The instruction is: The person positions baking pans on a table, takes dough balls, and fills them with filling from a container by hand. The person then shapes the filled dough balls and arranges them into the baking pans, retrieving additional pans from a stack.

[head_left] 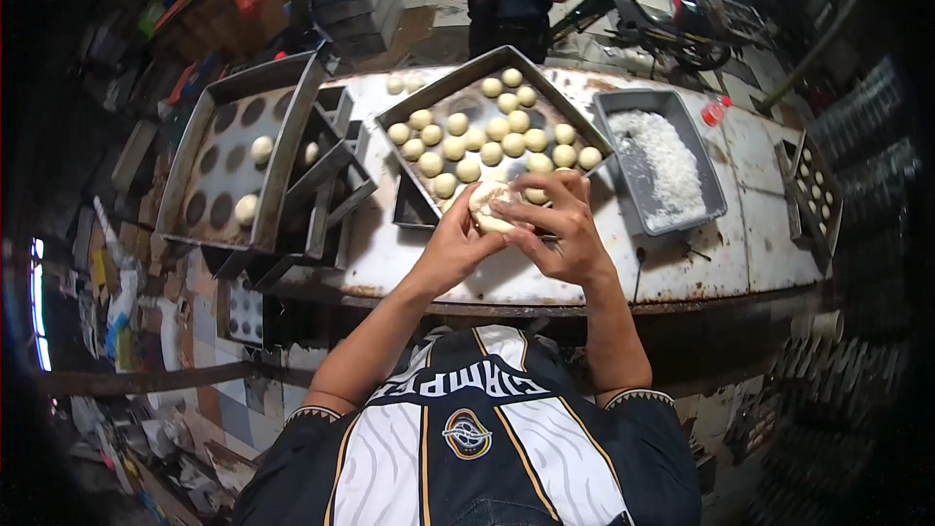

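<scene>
Your shirt (409, 468) faces a tray (448, 94) and grey tub (637, 170); left hand (456, 245) and right hand (565, 226) close around pale, rough-centred dough (482, 203).

Our blk jersey (477, 472) w/ wavy-patterned wht stripes, pale-yel. dough balls (513, 144), gry tub (631, 161), wht crumbs (674, 170).

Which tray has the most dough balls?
The middle tray is crowded with dough balls; the big left tray shows just two, the small right tray only several.
</scene>
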`<state>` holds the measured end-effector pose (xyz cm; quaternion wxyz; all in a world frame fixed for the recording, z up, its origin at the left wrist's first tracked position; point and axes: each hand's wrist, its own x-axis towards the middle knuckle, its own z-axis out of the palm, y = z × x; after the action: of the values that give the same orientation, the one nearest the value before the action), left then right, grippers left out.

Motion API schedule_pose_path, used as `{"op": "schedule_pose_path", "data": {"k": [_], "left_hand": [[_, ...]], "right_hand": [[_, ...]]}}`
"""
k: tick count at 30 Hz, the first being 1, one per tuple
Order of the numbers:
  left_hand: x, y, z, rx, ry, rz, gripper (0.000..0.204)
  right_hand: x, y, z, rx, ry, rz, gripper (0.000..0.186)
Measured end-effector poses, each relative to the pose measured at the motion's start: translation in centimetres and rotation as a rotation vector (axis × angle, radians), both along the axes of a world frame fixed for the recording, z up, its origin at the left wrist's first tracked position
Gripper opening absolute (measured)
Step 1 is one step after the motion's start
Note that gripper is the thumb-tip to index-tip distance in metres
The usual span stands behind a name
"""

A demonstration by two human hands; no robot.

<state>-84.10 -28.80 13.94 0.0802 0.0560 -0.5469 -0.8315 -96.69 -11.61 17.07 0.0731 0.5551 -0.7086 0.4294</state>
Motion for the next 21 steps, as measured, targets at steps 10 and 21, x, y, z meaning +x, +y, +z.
{"op": "schedule_pose_path", "data": {"k": [10,21], "left_hand": [[8.9,-9.5,1.7,0.125,0.198,-0.073,0.068],[13.3,-15.7,1.7,0.09,0.258,-0.276,0.067]], "right_hand": [[11.2,-11.1,-0.4,-0.303,-0.194,-0.169,0.061],[16.9,-15.2,-1.7,-0.304,-0.324,-0.173,0.064]]}}
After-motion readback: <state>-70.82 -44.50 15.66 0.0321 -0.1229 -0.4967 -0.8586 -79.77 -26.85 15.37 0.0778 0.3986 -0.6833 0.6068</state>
